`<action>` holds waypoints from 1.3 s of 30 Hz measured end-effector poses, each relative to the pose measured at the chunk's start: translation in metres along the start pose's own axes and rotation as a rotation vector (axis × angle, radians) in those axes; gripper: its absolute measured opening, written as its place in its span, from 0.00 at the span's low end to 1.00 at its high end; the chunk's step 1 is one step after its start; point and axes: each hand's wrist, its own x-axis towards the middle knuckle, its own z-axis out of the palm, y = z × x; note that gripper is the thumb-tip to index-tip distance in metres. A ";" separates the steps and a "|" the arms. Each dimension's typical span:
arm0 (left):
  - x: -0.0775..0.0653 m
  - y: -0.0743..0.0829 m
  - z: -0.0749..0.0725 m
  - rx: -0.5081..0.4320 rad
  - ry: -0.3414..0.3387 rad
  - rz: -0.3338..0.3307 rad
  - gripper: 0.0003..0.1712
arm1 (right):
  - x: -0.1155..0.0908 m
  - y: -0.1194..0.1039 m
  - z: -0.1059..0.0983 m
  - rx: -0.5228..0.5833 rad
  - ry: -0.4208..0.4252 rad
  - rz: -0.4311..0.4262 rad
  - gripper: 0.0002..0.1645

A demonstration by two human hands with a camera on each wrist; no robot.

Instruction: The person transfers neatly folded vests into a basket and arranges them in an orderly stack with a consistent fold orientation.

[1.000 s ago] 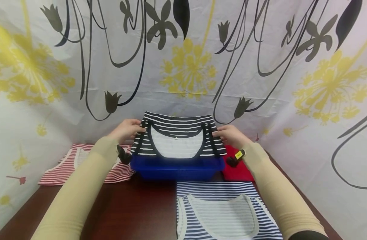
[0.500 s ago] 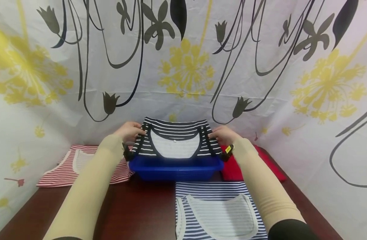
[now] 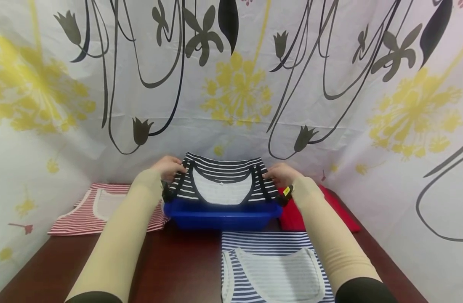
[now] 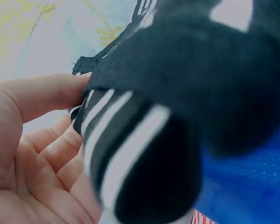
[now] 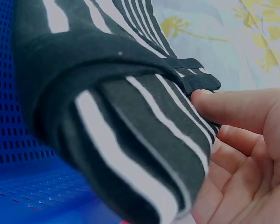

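Head view: your left hand (image 3: 170,166) and right hand (image 3: 279,174) each pinch one side of the folded black-and-white striped top (image 3: 222,180), thumb above and fingers beneath, holding it just over the blue basket (image 3: 220,215).

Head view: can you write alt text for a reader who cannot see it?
Both hands, left hand and right hand, hold a folded black-and-white striped tank top by its sides over a blue basket. Red-striped, blue-striped and red garments lie on the dark table.
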 end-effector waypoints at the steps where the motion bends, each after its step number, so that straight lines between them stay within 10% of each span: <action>1: 0.000 0.000 0.001 0.001 -0.004 -0.005 0.34 | 0.000 0.001 0.001 -0.003 -0.004 0.007 0.05; 10: 0.002 0.001 0.014 0.042 -0.008 -0.011 0.35 | 0.000 0.013 0.004 0.042 0.008 0.022 0.21; 30: 0.011 -0.002 0.021 0.139 0.019 0.001 0.29 | -0.004 0.002 0.021 -0.111 0.026 0.000 0.09; 39: 0.011 0.000 0.027 0.150 0.014 0.030 0.07 | 0.005 0.003 0.025 -0.223 0.041 0.003 0.19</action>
